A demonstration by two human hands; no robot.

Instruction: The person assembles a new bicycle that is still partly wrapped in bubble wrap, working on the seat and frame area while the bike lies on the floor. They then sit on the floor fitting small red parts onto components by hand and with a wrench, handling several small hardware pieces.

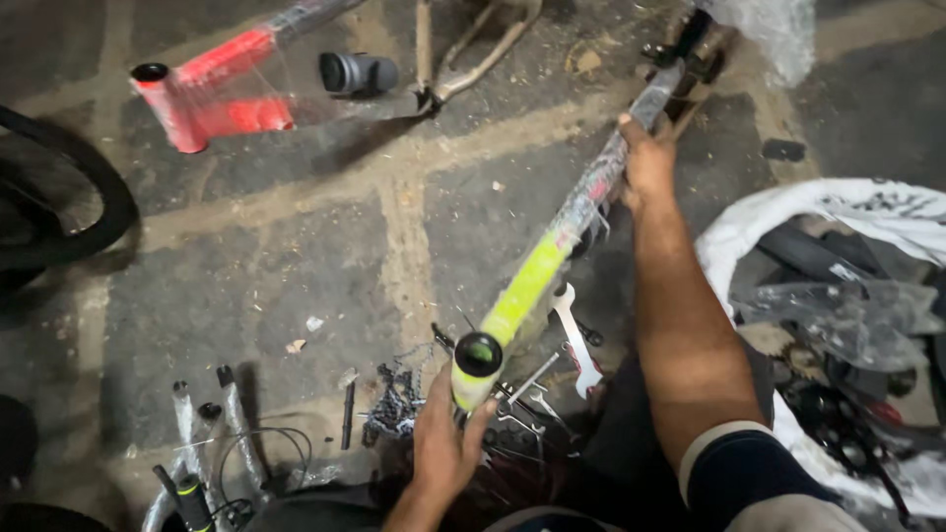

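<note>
**Two hands holding a yellow-green bicycle frame over a stone floor**

A yellow-green bicycle frame [537,281] is lying diagonally across the centre of the frame, running from the lower middle up toward the upper right, its tube wrapped in clear film. The left hand [443,443] is coming up from the bottom edge, wrist bent back, and its fingers [480,419] are curling closed around the frame's open round end, which is facing the camera. The right hand [647,163] is reaching far forward with the forearm stretched nearly straight up the right-centre of the picture, a dark sleeve with a pale cuff showing at the lower right. Its fingers are closing around the grey upper part of the tube, thumb lying along the top.

Just beside the left hand, at lower centre, a chain [396,399] and a white flat wrench [576,340] are lying on the stone floor [296,256]. A red bicycle frame [222,84] is resting in the upper left, with a dark cylindrical part [357,72] near it. A black tyre [74,197] is curving along the left edge. A white sack [838,212] holding dark parts and crumpled plastic is sitting at the right edge.
</note>
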